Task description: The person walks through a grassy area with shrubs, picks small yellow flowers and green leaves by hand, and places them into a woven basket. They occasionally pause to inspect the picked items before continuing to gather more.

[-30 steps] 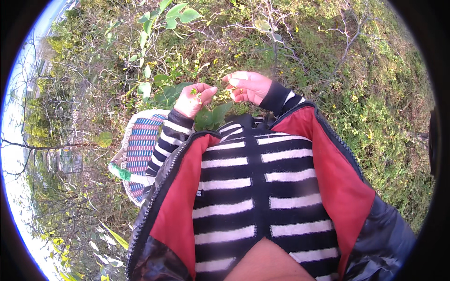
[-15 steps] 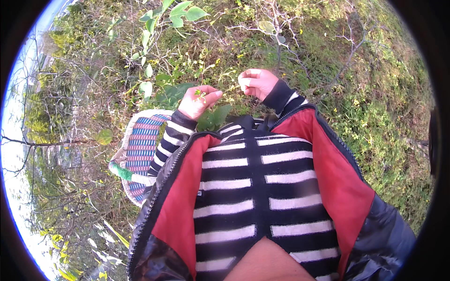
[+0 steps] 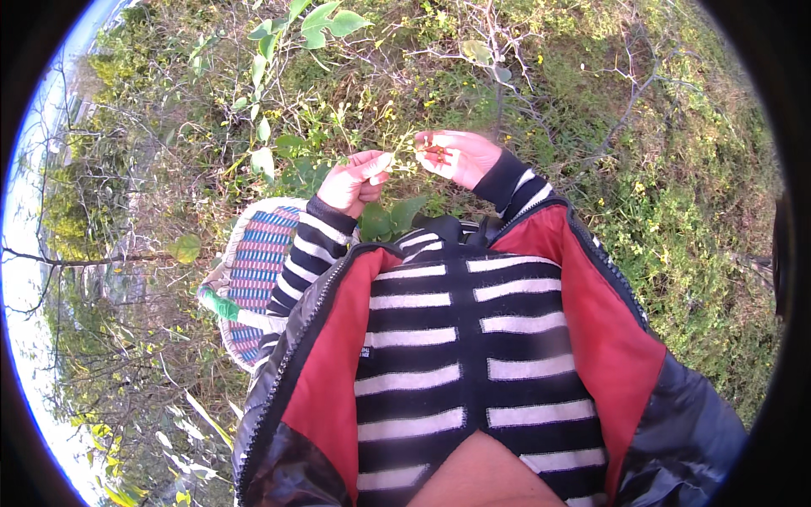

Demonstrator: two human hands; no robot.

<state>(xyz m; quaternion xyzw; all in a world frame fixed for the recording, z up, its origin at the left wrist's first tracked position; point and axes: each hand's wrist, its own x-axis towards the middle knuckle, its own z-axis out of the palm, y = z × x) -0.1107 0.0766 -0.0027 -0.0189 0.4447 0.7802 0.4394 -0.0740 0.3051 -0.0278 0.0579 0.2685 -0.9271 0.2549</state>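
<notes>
In front of my chest my left hand is closed, thumb pressed against the forefinger. It pinches a thin green sprig that sticks up between the two hands. My right hand is opposite, its fingers stretched toward the sprig's tips with a gap between thumb and fingers. Whether its fingertips touch the sprig is too small to tell. At my left forearm hangs a woven basket in blue and pink strips, with a pale rim and a handle wrapped partly in green; the striped sleeve covers part of it.
Broad green leaves grow just below my hands, and a leafy stem rises to the upper left. Bare thorny-looking twigs reach in from the upper right. Low weeds with small yellow flowers cover the slope. My open jacket hangs at both sides.
My right hand has moved slightly left and down toward the left hand, and its fingers have opened from a pinch. My left hand has turned, its fingers curling in on the sprig.
</notes>
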